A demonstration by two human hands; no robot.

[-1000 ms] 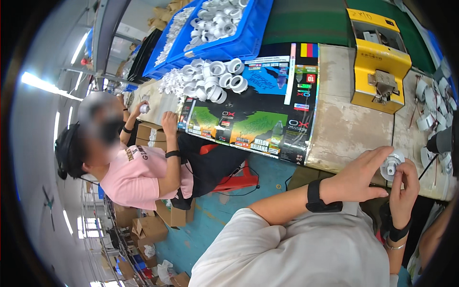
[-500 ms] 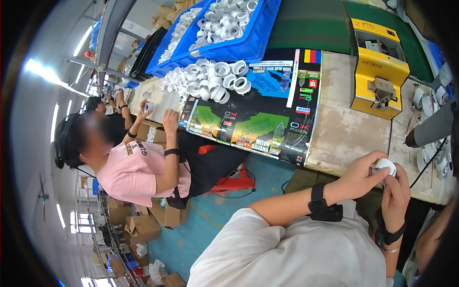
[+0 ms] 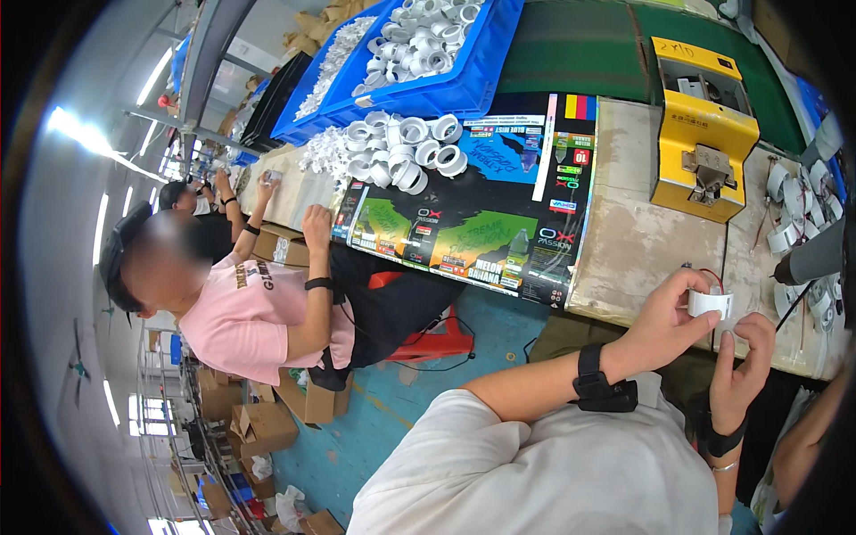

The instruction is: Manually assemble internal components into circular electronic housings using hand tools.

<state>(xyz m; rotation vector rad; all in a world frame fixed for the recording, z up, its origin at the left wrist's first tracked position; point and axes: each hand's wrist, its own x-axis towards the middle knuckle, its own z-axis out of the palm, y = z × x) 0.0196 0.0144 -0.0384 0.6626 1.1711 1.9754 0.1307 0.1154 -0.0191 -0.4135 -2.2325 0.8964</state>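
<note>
My left hand (image 3: 670, 323) pinches a short white plastic cylinder (image 3: 710, 306) between thumb and fingers, above the table's front edge. A thin red wire (image 3: 716, 280) loops up from the cylinder's far end. Just beside and below it is my right hand (image 3: 742, 364), thumb and index finger bent toward each other in a pinch. A pale patch shows at those fingertips, too small to make out. Right of my hands, several white cylinders with wires (image 3: 800, 207) lie in a heap, and a grey tool with a dark tip (image 3: 811, 260) points in over them.
A yellow bench machine (image 3: 700, 134) stands beyond my hands. A printed sheet (image 3: 481, 234) carries loose white rings (image 3: 406, 147); behind it is a blue bin (image 3: 481, 80) of such rings. A co-worker in pink (image 3: 259, 312) sits at left. A green belt (image 3: 571, 49) runs behind.
My right hand has come away from the white cylinder, slightly downward. The cylinder has turned in my left hand, and its red wire now shows. The co-worker's raised hand has moved up.
</note>
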